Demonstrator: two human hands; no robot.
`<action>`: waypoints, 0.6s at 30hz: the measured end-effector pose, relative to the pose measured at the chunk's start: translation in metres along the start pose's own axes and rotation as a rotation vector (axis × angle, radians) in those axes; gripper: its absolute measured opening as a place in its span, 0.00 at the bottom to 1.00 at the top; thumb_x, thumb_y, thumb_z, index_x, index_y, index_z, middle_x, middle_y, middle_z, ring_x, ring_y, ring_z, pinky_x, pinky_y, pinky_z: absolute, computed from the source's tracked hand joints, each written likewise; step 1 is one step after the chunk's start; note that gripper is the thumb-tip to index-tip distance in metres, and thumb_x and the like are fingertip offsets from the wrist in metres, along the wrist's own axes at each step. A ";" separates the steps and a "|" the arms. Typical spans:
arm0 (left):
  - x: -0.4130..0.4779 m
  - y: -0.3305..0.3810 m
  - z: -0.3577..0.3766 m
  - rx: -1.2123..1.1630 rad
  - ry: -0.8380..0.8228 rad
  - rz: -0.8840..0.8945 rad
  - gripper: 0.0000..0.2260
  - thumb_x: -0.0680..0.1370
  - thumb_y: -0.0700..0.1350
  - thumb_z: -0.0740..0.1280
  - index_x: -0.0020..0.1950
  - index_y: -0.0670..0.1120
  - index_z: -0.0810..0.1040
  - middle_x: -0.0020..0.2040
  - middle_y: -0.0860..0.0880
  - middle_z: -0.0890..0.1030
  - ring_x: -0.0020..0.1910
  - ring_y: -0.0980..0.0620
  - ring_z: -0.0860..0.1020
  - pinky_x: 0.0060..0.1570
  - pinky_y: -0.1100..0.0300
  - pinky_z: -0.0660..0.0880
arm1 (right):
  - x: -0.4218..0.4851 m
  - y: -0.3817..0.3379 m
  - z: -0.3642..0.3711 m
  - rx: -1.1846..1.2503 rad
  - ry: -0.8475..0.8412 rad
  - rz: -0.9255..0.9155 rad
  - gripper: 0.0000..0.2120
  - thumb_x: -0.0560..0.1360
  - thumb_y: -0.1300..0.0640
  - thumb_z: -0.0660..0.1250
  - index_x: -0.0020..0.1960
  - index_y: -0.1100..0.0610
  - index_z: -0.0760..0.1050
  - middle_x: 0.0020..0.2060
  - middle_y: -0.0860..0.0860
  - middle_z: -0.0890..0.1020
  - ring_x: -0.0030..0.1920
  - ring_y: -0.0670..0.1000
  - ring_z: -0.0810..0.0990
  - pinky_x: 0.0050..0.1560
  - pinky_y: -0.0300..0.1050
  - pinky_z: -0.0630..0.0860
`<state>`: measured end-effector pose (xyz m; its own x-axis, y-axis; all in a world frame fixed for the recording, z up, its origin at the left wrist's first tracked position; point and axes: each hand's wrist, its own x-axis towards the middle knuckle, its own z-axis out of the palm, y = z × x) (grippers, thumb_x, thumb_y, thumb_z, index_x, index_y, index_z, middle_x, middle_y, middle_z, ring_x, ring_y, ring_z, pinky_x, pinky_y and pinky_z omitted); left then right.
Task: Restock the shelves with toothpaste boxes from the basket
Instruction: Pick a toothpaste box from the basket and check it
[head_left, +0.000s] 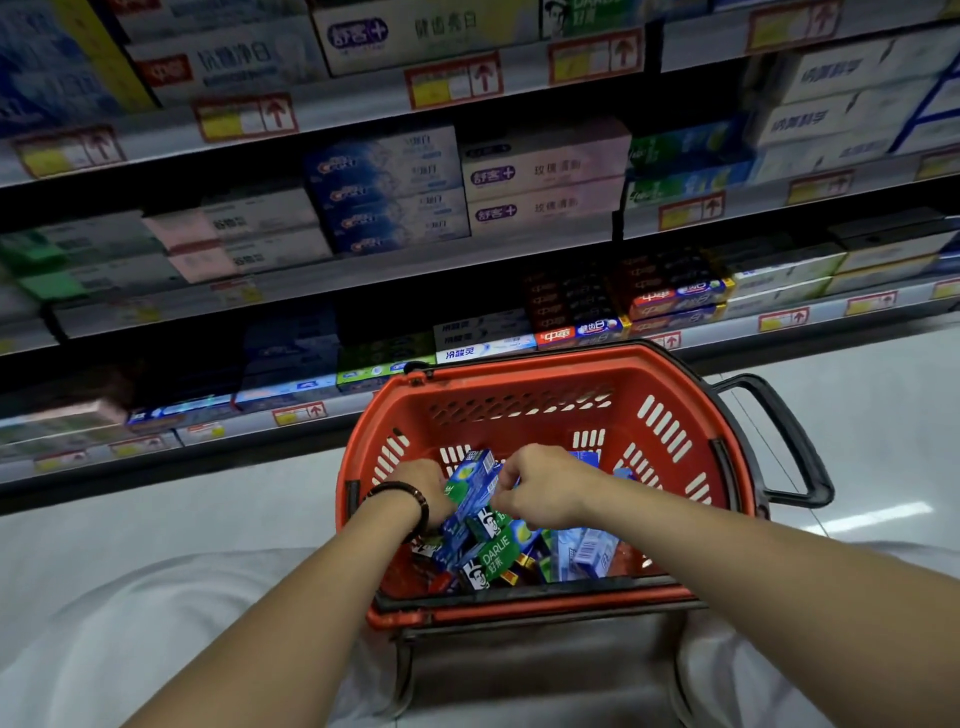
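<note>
Toothpaste box (475, 486), blue and green, tilted up out of the pile in our red basket (519, 364), both hands on it.
Our left hand (415, 493) curls round one side and our right hand (540, 488) pinches the other; we would do well to free one hand, draw the box clear without spilling its neighbours, and match its brand to a shelf facing before placing it label-out. Beneath it a green box (491, 561) reads DARLIE 好来; on the shelves (337, 280) we read 舒客+, 冷酸灵 and 中华.
</note>
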<state>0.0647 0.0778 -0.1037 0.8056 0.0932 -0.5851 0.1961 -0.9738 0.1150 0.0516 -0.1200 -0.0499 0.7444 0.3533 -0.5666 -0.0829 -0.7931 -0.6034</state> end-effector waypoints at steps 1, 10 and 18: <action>0.002 -0.002 0.006 0.009 -0.003 -0.008 0.12 0.78 0.50 0.73 0.57 0.46 0.80 0.55 0.47 0.80 0.52 0.47 0.79 0.54 0.54 0.80 | 0.003 0.003 0.002 -0.014 -0.015 0.009 0.13 0.81 0.51 0.69 0.46 0.60 0.82 0.42 0.52 0.83 0.35 0.51 0.79 0.40 0.47 0.80; 0.012 -0.009 0.037 -0.043 0.074 -0.087 0.18 0.73 0.52 0.76 0.60 0.48 0.80 0.58 0.46 0.81 0.54 0.47 0.82 0.52 0.55 0.81 | 0.021 0.002 0.007 -0.013 -0.039 -0.006 0.17 0.82 0.51 0.70 0.56 0.66 0.83 0.52 0.62 0.87 0.38 0.53 0.80 0.49 0.53 0.85; 0.019 -0.010 0.051 -0.205 0.079 -0.168 0.22 0.71 0.52 0.79 0.60 0.46 0.77 0.56 0.46 0.81 0.49 0.48 0.78 0.44 0.59 0.76 | 0.024 0.008 0.004 -0.022 -0.063 0.008 0.16 0.82 0.51 0.69 0.56 0.64 0.85 0.57 0.61 0.86 0.41 0.53 0.83 0.47 0.49 0.82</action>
<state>0.0502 0.0784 -0.1568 0.7918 0.2736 -0.5460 0.4333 -0.8818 0.1865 0.0661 -0.1155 -0.0710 0.7003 0.3773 -0.6059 -0.0734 -0.8063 -0.5869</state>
